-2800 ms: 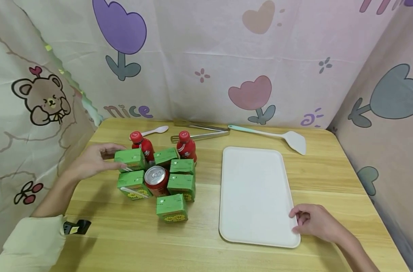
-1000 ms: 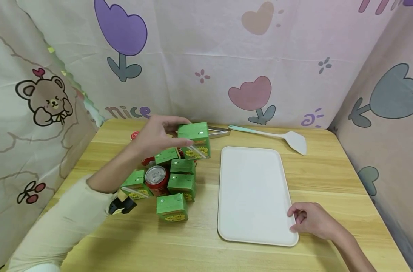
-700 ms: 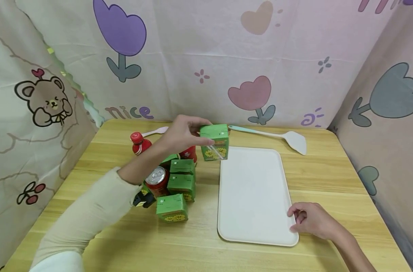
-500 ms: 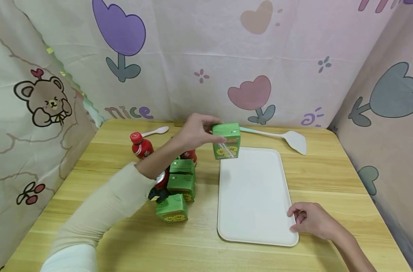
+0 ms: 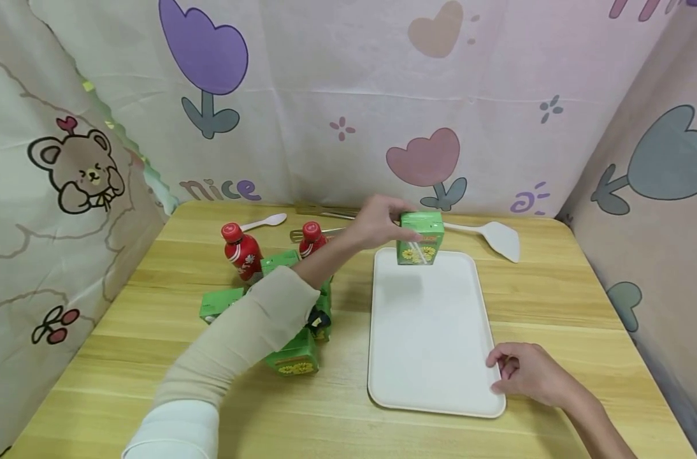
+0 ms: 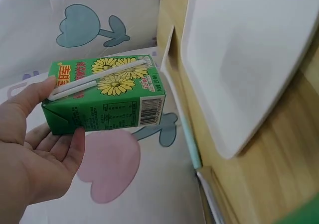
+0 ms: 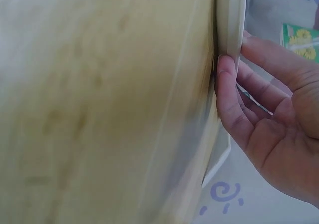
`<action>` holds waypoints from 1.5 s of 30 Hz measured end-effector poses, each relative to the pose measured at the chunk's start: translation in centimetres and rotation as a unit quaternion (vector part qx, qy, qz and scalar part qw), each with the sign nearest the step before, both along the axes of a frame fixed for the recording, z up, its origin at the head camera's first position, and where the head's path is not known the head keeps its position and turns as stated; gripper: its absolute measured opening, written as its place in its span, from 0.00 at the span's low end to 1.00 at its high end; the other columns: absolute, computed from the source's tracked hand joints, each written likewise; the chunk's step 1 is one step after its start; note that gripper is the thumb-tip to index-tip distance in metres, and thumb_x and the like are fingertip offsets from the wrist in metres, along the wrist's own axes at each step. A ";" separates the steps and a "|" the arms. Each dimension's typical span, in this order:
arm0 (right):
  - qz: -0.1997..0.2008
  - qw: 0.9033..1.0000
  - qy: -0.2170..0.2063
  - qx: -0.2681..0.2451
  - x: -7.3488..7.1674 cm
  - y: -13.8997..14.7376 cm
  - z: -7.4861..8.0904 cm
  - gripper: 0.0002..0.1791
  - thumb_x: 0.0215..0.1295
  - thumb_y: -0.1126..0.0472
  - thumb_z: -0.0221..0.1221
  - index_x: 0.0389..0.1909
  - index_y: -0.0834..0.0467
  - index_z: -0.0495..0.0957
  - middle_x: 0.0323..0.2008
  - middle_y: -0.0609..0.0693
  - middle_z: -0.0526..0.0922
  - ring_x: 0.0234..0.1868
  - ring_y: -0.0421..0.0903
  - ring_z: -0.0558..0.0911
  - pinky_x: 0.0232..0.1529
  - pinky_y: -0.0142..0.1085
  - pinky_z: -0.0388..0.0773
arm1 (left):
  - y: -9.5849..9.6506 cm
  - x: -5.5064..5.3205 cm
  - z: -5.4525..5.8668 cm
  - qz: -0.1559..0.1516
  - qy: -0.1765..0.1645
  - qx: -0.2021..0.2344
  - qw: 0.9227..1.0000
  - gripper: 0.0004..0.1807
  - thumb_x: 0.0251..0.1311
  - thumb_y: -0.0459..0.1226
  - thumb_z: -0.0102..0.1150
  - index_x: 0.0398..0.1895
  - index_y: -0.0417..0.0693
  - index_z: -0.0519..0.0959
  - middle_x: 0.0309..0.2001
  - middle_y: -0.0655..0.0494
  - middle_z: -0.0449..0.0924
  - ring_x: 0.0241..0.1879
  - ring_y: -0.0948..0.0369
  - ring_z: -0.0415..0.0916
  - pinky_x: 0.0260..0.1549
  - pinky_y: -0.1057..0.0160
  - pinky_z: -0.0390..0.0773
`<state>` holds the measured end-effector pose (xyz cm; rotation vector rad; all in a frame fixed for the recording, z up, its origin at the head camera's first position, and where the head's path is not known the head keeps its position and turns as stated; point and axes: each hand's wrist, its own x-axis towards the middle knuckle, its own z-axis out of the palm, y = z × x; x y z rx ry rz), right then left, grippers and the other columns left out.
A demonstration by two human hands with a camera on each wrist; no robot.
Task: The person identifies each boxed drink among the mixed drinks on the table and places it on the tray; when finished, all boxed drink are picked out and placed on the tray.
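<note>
Fingers (image 6: 76,148) of the left hand (image 5: 377,224) are clamped on the upper end of a green drink carton (image 5: 420,239), the thumb beside its straw. From the left of the frame, more green cartons (image 5: 219,303) and two red bottles (image 5: 243,255) stand on the worktop (image 5: 136,338), some partly hidden behind the sleeve (image 5: 239,338). Right of centre, the held carton hangs above the far end of a white tray (image 5: 429,344), clear of it, its shadow on the surface. To my eye, carrying it well calls for a level wrist and a gentle squeeze; that high grip leaves the base free to land flat. The carton is near upright, long axis roughly up and down the frame, top uppermost, the flowered straw side facing the person. At the lower right, the right hand (image 5: 529,373) pinches the tray's rim; a light, steady hold should stop it sliding.
</note>
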<state>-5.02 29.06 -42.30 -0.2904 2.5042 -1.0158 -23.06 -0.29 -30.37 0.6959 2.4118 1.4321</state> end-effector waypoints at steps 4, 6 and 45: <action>-0.002 1.000 -0.002 0.000 0.0 -0.1 0.1 0.18 0.43 0.61 0.73 0.34 0.58 0.77 0.23 0.46 0.74 0.23 0.33 0.72 0.26 0.28 0.72 | 1.4 -0.4 -0.7 -0.011 -0.005 -0.009 1.000 0.26 0.48 0.36 0.72 0.53 0.44 0.79 0.45 0.50 0.82 0.37 0.60 0.80 0.35 0.69 0.81; -0.001 1.000 0.002 -0.001 0.0 -0.2 0.1 0.18 0.43 0.61 0.73 0.34 0.58 0.77 0.23 0.46 0.74 0.23 0.32 0.72 0.26 0.28 0.72 | 2.1 -0.6 -1.1 -0.016 -0.005 -0.008 1.000 0.27 0.48 0.36 0.72 0.55 0.43 0.78 0.47 0.50 0.82 0.37 0.61 0.80 0.35 0.70 0.81; 0.000 1.000 0.015 0.000 0.2 -0.2 -0.2 0.18 0.43 0.62 0.73 0.34 0.59 0.77 0.24 0.47 0.74 0.24 0.32 0.70 0.26 0.28 0.71 | 9.9 -2.5 -7.0 0.020 0.019 -0.084 0.996 0.23 0.53 0.39 0.69 0.54 0.48 0.78 0.50 0.55 0.80 0.44 0.64 0.75 0.43 0.71 0.76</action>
